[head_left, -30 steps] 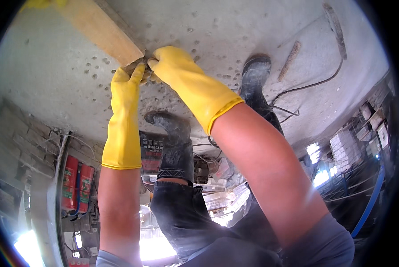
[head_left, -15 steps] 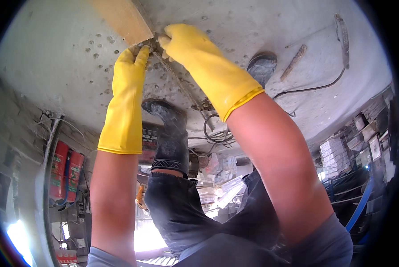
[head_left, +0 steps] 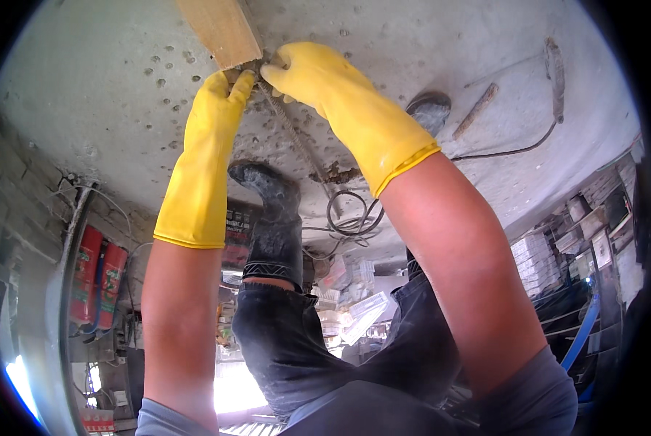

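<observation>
The right hand shifts, baring a rod behind curled fingers, those of the left hand likewise, grips unclear, a board just beyond.

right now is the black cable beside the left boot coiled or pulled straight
Loosely coiled: the black cable makes overlapping loops on the grey floor, right of the left boot.

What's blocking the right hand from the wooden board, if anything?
Nothing visible: the gloved right hand is close beside the near end of the wooden board, with no object seen between them. Whether they touch, I can't tell.
</observation>
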Available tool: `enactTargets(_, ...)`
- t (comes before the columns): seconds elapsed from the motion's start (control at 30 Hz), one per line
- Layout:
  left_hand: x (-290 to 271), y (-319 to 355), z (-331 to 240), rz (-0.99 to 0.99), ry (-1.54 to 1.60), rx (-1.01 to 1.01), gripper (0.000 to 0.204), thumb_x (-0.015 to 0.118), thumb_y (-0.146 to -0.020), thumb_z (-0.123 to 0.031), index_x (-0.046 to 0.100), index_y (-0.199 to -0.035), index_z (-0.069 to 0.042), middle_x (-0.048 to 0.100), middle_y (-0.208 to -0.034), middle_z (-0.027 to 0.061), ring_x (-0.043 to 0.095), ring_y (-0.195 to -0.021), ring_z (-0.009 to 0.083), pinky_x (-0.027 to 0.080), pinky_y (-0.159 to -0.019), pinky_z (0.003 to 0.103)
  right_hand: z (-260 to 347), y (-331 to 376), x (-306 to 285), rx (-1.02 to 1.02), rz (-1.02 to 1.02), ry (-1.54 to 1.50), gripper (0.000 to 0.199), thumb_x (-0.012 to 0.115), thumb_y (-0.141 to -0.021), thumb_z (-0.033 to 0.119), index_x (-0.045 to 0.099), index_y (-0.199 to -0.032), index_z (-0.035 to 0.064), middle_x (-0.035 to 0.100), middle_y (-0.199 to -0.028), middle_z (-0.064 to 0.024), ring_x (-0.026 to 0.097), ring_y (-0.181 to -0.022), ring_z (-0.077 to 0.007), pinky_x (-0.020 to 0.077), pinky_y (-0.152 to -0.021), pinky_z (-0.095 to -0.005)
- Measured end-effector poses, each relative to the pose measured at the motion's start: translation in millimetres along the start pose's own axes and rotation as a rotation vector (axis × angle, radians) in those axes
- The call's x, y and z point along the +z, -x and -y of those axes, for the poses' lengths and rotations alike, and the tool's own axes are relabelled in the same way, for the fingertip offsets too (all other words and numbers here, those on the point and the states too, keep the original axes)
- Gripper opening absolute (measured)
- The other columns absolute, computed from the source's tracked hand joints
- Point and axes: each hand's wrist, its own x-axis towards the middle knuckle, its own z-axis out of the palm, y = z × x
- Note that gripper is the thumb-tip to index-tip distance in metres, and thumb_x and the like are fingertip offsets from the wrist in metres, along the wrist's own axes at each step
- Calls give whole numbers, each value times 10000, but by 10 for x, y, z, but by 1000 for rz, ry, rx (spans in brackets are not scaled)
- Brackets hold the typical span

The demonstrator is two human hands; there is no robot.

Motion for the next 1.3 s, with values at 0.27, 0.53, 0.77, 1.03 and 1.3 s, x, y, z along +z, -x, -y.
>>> enactTargets(0.27,27,122,-162,-71,-43,-46,555,670,-1075,-502,721,-1318,-5,817,-1121,118,770,-998,217,554,-962,365,135,-66,73,244,39,-225,378,582,-1112,392,780,-1269,110,842,-1128,-93,788,-1016,-284,612,-914,-440)
enactTargets(0.53,117,154,-384,-139,-144,-101,611,697,-1039,-575,738,-1297,-22,816,-1073,113,763,-959,216,551,-920,363,192,-14,73,252,47,-150,346,560,-1133,372,768,-1305,155,845,-1056,-52,791,-992,-252,617,-893,-421)
enactTargets(0.77,113,15,-45,-108,-147,-19,569,687,-1068,-550,747,-1259,-17,808,-1031,80,737,-870,167,552,-856,332,177,26,76,176,16,-29,336,579,-1124,379,789,-1252,151,831,-1066,-91,781,-1039,-333,615,-912,-472)
enactTargets(1.03,-23,35,-155,-55,-208,-10,499,710,-1081,-469,737,-1257,-3,795,-1026,93,709,-861,174,550,-828,329,236,-110,56,180,61,156,364,608,-1105,414,808,-1225,135,816,-1087,-129,771,-1068,-383,617,-910,-510)
enactTargets(1.3,-56,-64,53,-19,-212,145,492,670,-1099,-460,710,-1256,4,792,-1035,136,729,-941,241,552,-866,379,125,-46,65,96,27,125,384,523,-1136,329,699,-1383,94,824,-992,-63,772,-919,-226,601,-888,-432)
